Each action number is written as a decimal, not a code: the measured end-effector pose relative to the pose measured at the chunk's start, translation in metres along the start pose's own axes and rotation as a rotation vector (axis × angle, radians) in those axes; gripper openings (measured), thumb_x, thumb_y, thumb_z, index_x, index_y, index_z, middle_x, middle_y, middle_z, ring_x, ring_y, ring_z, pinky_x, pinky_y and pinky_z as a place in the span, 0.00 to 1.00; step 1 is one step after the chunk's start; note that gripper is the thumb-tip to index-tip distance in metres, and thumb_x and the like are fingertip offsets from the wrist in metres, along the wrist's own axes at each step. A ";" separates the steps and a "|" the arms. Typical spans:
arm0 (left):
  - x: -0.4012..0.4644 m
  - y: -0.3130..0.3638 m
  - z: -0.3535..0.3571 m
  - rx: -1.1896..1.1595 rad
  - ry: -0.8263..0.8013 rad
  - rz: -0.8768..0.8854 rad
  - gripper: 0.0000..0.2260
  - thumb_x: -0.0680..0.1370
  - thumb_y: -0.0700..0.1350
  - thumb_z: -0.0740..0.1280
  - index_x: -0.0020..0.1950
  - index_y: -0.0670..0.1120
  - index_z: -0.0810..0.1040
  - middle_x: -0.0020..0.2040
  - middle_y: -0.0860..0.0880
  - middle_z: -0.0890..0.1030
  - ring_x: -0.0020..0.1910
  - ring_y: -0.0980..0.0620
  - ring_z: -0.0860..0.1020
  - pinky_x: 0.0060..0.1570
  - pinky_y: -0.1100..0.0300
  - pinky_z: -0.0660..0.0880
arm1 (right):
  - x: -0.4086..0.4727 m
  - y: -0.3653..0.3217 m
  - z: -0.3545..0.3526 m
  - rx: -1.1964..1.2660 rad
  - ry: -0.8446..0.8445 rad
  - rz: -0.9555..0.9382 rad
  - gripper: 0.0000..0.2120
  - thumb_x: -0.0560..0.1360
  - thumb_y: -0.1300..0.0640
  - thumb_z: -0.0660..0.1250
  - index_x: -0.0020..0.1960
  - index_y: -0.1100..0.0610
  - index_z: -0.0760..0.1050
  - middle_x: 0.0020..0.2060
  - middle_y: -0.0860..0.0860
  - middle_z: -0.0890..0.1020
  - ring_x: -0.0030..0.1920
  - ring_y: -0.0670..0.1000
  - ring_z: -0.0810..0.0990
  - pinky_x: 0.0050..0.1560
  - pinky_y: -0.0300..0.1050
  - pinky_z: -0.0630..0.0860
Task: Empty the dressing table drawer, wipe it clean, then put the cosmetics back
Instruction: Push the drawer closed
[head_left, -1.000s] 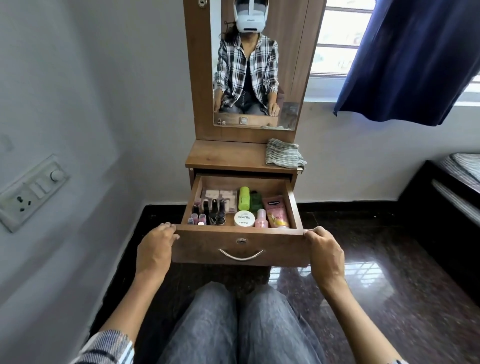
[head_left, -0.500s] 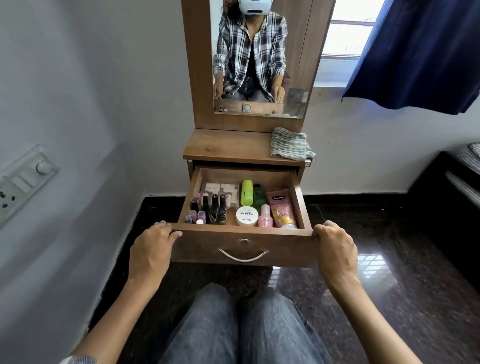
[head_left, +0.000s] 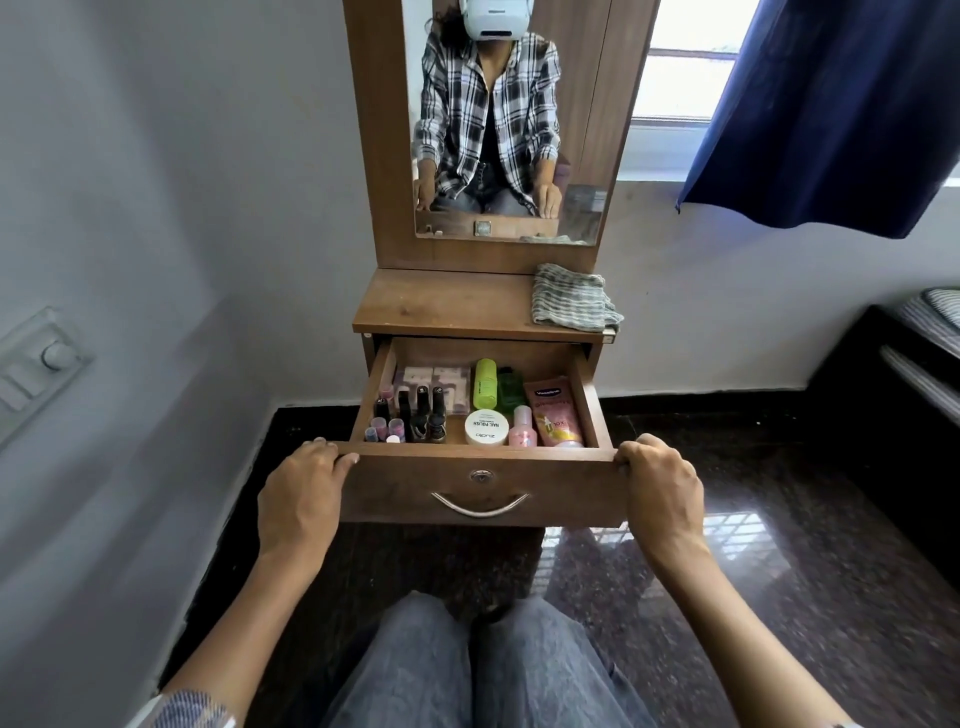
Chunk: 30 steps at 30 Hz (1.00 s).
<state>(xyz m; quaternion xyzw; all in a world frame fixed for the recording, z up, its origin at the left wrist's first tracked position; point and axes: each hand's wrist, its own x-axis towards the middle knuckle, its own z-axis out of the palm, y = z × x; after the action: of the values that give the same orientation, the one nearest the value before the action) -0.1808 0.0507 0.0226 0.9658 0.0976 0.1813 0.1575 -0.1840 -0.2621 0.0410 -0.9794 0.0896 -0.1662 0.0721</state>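
A big wooden dresser (head_left: 498, 156) stands against the wall, with a mirror (head_left: 511, 130) on top. A dark blue curtain (head_left: 841, 104) hangs by the window on the right. The floor (head_left: 779, 545) is dark and shiny.

The tabletop (head_left: 447, 304) is bare wood, with a folded striped cloth (head_left: 574, 304) at its right end.

Under it the drawer (head_left: 483, 486) is pulled out, and it is full. The left hand (head_left: 301, 499) is curled over the drawer's front left corner, with the fingers on the top edge. The right hand (head_left: 660, 493) is curled over the front right corner the same way. Both hands grip the drawer.

Inside, a pink tube (head_left: 555, 411) lies along the right side. A light green bottle (head_left: 485, 383) lies near the back, with a dark green bottle (head_left: 511, 389) just beside it. A flat box (head_left: 435, 379) sits at the back left. A round white jar (head_left: 487, 427) is near the front, in the middle. A small pink bottle (head_left: 522, 428) stands between the jar and the tube. Little nail polish bottles (head_left: 415, 418) stand close together at the front left.
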 end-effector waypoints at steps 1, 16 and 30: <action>0.003 0.000 0.003 -0.006 -0.002 -0.006 0.14 0.77 0.46 0.65 0.56 0.38 0.80 0.54 0.41 0.81 0.50 0.41 0.80 0.44 0.49 0.78 | 0.002 0.000 0.001 0.001 -0.002 -0.003 0.09 0.76 0.66 0.61 0.46 0.59 0.80 0.42 0.51 0.78 0.39 0.55 0.79 0.33 0.41 0.67; 0.061 0.003 0.037 -0.029 0.051 0.047 0.12 0.80 0.43 0.61 0.56 0.39 0.80 0.53 0.42 0.81 0.48 0.42 0.80 0.44 0.49 0.78 | 0.065 -0.006 0.031 0.039 0.021 -0.009 0.07 0.75 0.64 0.62 0.44 0.60 0.78 0.42 0.52 0.76 0.40 0.55 0.76 0.33 0.41 0.66; 0.124 0.000 0.079 -0.325 0.256 0.080 0.11 0.75 0.35 0.67 0.57 0.35 0.79 0.56 0.38 0.80 0.55 0.41 0.79 0.58 0.54 0.72 | 0.129 -0.007 0.071 0.043 0.166 -0.069 0.09 0.68 0.70 0.66 0.44 0.61 0.79 0.39 0.54 0.77 0.35 0.58 0.77 0.31 0.40 0.66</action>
<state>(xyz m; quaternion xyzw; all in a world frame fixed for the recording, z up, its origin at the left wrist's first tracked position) -0.0369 0.0598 -0.0077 0.8999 0.0477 0.3218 0.2903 -0.0390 -0.2736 0.0156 -0.9629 0.0579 -0.2511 0.0797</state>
